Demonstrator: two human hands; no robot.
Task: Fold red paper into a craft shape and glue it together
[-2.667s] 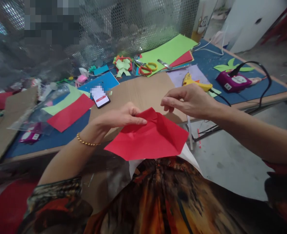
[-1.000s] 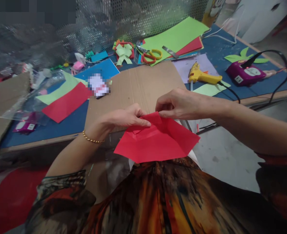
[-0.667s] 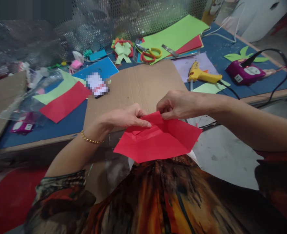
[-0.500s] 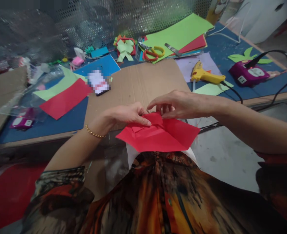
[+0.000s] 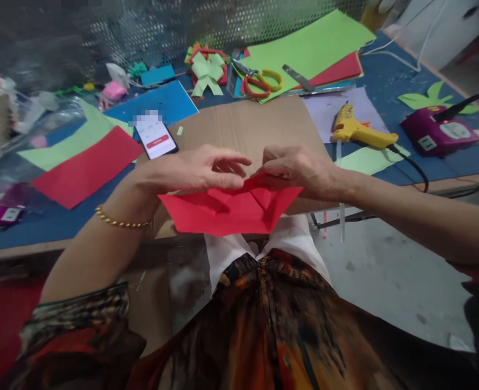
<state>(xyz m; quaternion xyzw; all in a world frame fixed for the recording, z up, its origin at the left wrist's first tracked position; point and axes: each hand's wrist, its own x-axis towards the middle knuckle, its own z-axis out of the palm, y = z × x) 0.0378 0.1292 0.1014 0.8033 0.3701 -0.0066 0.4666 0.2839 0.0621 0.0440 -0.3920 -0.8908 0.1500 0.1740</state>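
A folded sheet of red paper (image 5: 227, 214) hangs in front of my lap, just off the table's near edge. Its upper part has creased flaps, and both side ends flare outward to points. My right hand (image 5: 298, 170) pinches the paper's top edge right of its middle. Over the top left part, my left hand (image 5: 205, 168) has its thumb apart from its fingers; the thumb lies close along the upper edge, and I cannot tell whether it touches. Behind both hands lies a brown cardboard sheet (image 5: 239, 124).
A phone (image 5: 158, 142) lies left of the cardboard. To the right are a yellow glue gun (image 5: 361, 130) and a purple power box (image 5: 438, 130). Scissors (image 5: 259, 81) and a metal blade (image 5: 298, 77) rest on green paper (image 5: 316, 46). Red paper (image 5: 87, 165) lies at left.
My left hand has let go of the red paper and its fingers have spread. My right hand has closed on the top edge. The paper has shifted left and tipped in view.
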